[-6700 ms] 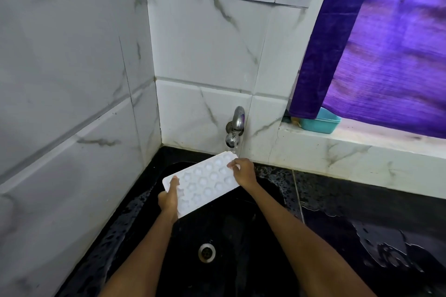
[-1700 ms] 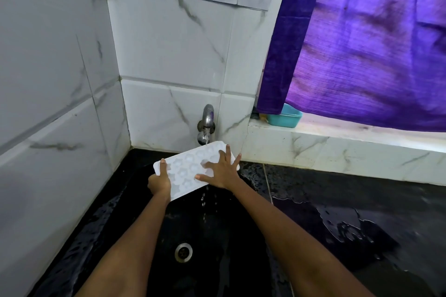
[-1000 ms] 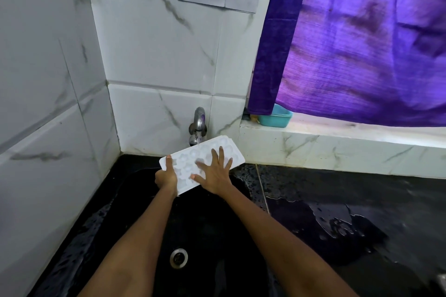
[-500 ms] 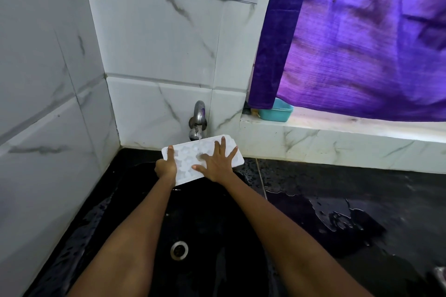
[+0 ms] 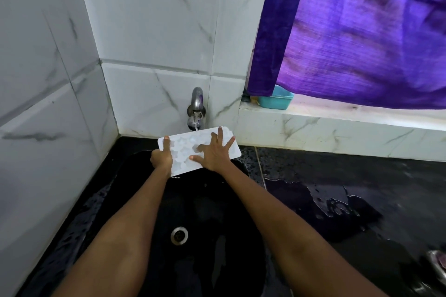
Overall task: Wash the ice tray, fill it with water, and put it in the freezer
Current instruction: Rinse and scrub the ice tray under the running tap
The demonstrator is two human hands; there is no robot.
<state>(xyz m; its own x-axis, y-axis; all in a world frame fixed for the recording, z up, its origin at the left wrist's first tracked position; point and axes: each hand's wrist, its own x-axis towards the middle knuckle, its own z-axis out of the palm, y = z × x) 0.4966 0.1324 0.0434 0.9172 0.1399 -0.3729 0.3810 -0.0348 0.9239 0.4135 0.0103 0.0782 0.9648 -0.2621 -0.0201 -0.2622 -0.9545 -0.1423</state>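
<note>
A white ice tray (image 5: 185, 147) is held over the black sink (image 5: 135, 200), just under the steel tap (image 5: 196, 109), from which a thin stream of water falls onto the tray's far edge. My left hand (image 5: 162, 157) grips the tray's left end, thumb lying on top. My right hand (image 5: 214, 152) lies flat on the tray's right half with fingers spread and straight, covering part of the cavities.
The sink's drain (image 5: 179, 235) sits near the bottom middle. A wet black counter (image 5: 337, 188) stretches to the right, with a metal object (image 5: 438, 265) at its far right edge. A teal tub (image 5: 277, 100) stands on the marble ledge under a purple curtain (image 5: 362, 31).
My right hand went from the tray's far right edge to lying flat on its top, fingers spread. The tray has levelled slightly under the tap. My left hand keeps its hold.
</note>
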